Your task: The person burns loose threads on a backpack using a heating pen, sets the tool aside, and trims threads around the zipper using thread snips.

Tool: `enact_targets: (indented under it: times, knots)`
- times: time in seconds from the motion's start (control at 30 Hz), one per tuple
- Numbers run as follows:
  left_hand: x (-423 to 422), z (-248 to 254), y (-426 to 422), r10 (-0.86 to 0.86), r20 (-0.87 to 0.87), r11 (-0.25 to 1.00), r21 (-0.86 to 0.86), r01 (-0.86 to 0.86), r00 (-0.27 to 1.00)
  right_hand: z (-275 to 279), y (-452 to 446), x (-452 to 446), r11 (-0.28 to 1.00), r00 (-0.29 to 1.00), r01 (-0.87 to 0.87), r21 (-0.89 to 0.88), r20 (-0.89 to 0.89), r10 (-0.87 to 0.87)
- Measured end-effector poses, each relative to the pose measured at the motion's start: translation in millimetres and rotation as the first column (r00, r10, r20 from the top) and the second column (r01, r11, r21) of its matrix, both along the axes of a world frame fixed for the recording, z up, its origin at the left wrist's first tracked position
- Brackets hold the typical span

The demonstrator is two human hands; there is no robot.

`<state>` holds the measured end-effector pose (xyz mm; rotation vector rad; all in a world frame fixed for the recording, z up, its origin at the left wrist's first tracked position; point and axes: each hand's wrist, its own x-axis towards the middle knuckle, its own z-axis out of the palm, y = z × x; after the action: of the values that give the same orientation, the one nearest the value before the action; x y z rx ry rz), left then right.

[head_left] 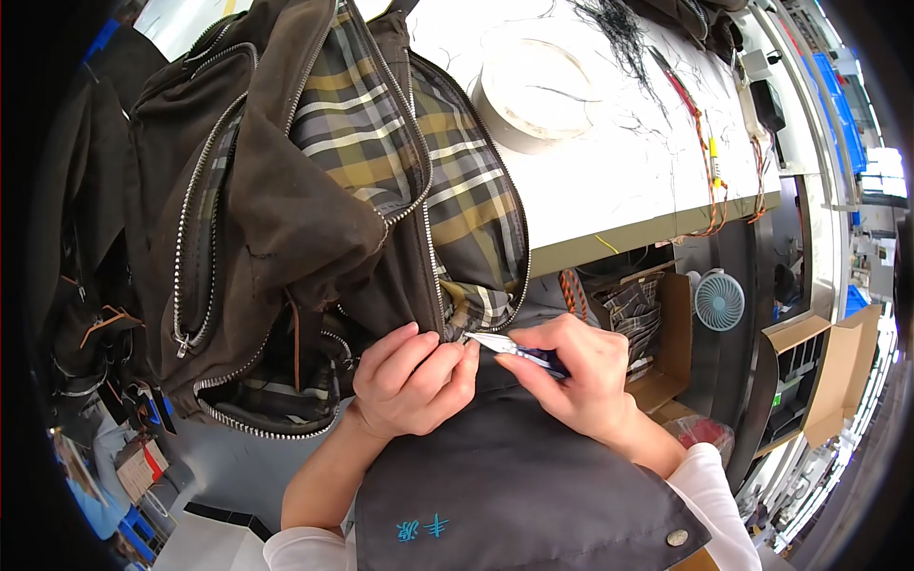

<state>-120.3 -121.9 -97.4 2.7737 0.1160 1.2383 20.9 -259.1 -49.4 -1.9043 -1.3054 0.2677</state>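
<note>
A dark brown bag (314, 224) with a plaid lining (357, 109) lies with its zipped pockets gaping, hanging over the near table edge. My left hand (414, 376) is closed, its thumb and fingers pinching the bag's edge at the lower end of a metal zipper (433, 257). In my right hand (583, 366) is a pair of thread snips (495, 344) with silver blades and a dark blue handle. Their tips point left and meet the pinched edge beside my left fingertips. What lies exactly between the blades is too small to tell.
On the white table (609, 181) stand a round white tub (538, 90), a heap of black threads (619, 33) and orange-black cords (705, 143). Below are an open carton (674, 333) with plaid pieces and a small blue fan (720, 301). A dark apron (514, 476) covers my lap.
</note>
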Motion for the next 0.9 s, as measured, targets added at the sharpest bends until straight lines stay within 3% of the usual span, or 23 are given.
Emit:
enact_targets:
  times: [0.07, 0.1, 0.2, 0.27, 0.3, 0.43, 0.53, 0.6, 0.63, 0.67, 0.7, 0.73, 0.77, 0.8, 0.83, 0.9]
  knots:
    - [0.5, -1.1, -0.3, 0.007, 0.010, 1.000, 0.003, -0.007, 1.000, 0.2, -3.5, -1.2, 0.988, 0.969, 0.152, 0.037, -0.201, -0.141]
    - [-0.1, -1.5, -0.4, 0.007, 0.009, 1.000, 0.003, -0.007, 1.000, 0.4, -8.6, 0.6, 0.974, 0.907, 0.225, -0.032, -0.359, -0.221]
    - [0.9, -1.9, -0.7, 0.004, 0.009, 1.000, 0.002, -0.004, 1.000, -6.2, -9.4, -1.1, 0.969, 0.736, 0.238, 0.062, -0.662, -0.139]
    - [0.0, -2.1, -1.1, 0.007, 0.010, 1.000, -0.004, -0.007, 1.000, 8.8, -4.8, 2.4, 0.996, 0.683, 0.079, -0.034, -0.726, -0.079]
    - [-0.7, -1.6, -1.0, 0.003, 0.003, 1.000, -0.009, -0.003, 1.000, -0.6, -0.5, 1.0, 0.999, 0.777, 0.032, -0.007, -0.629, -0.029]
    - [-3.0, 2.2, -1.7, 0.001, -0.026, 1.000, -0.009, -0.001, 1.000, -11.2, 17.6, -3.0, 0.997, 0.940, -0.079, -0.004, -0.334, 0.073]
    - [-11.6, 11.1, -9.7, 0.009, -0.016, 0.998, -0.060, -0.010, 1.000, -17.7, 6.9, -2.1, 0.992, 0.701, 0.114, -0.056, -0.703, -0.120]
    - [-25.5, 16.4, -24.5, -0.023, 0.018, 0.992, -0.127, 0.025, 1.000, -16.9, 5.5, 0.5, 0.980, 0.709, 0.192, -0.049, -0.684, -0.173]
    - [-31.6, 18.9, -35.4, -0.044, -0.018, 0.951, -0.306, 0.036, 0.999, -21.5, 3.3, -0.2, 0.974, 0.707, 0.222, -0.042, -0.681, -0.190]
    - [-33.3, 22.3, -44.8, -0.071, -0.051, 0.879, -0.474, 0.038, 0.996, -26.2, 1.7, -1.4, 0.967, 0.704, 0.251, -0.034, -0.679, -0.207]
    - [-33.2, 30.5, -48.9, -0.168, -0.138, 0.676, -0.737, 0.012, 0.976, -24.0, 3.2, -2.5, 0.959, 0.693, 0.274, -0.069, -0.678, -0.247]
    - [-27.9, 50.2, -56.9, -0.288, -0.251, 0.130, -0.966, -0.222, 0.924, -21.6, 5.5, -4.5, 0.949, 0.681, 0.296, -0.105, -0.674, -0.287]
    - [-24.0, 50.7, -59.4, -0.256, -0.136, -0.209, -0.959, -0.192, 0.957, -22.4, 10.0, -6.3, 0.941, 0.671, 0.334, -0.059, -0.686, -0.281]
    - [-18.5, 50.6, -60.2, -0.182, -0.032, -0.522, -0.843, -0.125, 0.983, -26.2, 12.3, -6.8, 0.931, 0.614, 0.360, -0.054, -0.738, -0.280]
    - [-15.2, 49.4, -55.1, -0.138, -0.003, -0.593, -0.801, -0.085, 0.990, -25.9, 15.1, -7.8, 0.926, 0.568, 0.374, -0.051, -0.776, -0.273]
    - [3.9, 63.4, -48.7, -0.018, -0.146, -0.665, -0.737, -0.121, 0.989, -31.8, 18.9, -12.4, 0.912, 0.541, 0.411, 0.007, -0.807, -0.238]
